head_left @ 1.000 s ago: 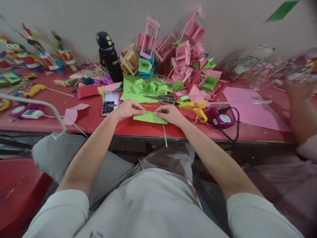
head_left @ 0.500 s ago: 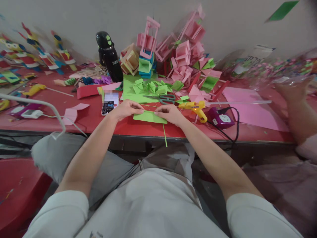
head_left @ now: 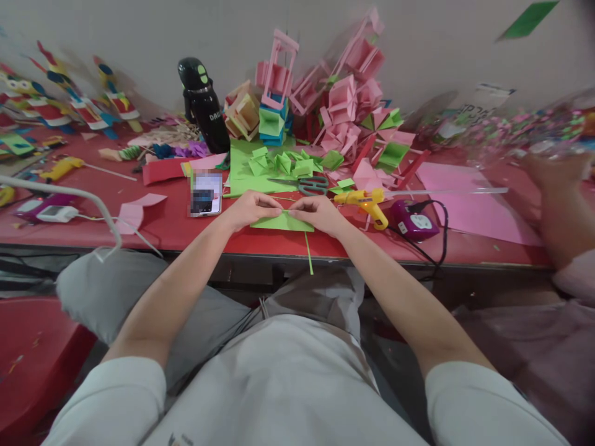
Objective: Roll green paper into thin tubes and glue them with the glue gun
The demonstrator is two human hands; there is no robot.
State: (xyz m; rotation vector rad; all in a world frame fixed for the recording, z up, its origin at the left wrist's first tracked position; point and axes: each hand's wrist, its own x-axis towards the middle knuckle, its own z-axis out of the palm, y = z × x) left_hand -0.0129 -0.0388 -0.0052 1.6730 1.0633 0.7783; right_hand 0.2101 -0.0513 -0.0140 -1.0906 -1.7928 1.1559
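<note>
A light green sheet of paper [head_left: 282, 222] lies at the front of the red table, its far edge between my fingers. My left hand [head_left: 255, 208] pinches that edge near its middle. Close beside it, my right hand [head_left: 315, 212] pinches the same edge, with only a small gap between the fingertips. A narrow green paper strip [head_left: 308, 253] hangs over the table's front edge below my right hand. Just beyond my hands rest dark-handled scissors [head_left: 312, 185] and several folded green paper pieces [head_left: 282, 163]. A yellow glue gun [head_left: 365, 204] lies to the right.
A phone [head_left: 206, 193] lies left of my hands, with a black bottle [head_left: 204, 105] behind it. Pink paper models [head_left: 344, 102] pile against the wall. At right are a purple power socket [head_left: 415, 221], pink sheet [head_left: 474, 201] and another person's arm [head_left: 564, 210].
My left hand has slid right along the paper's edge, closer to my right hand. My right hand and the paper have hardly moved.
</note>
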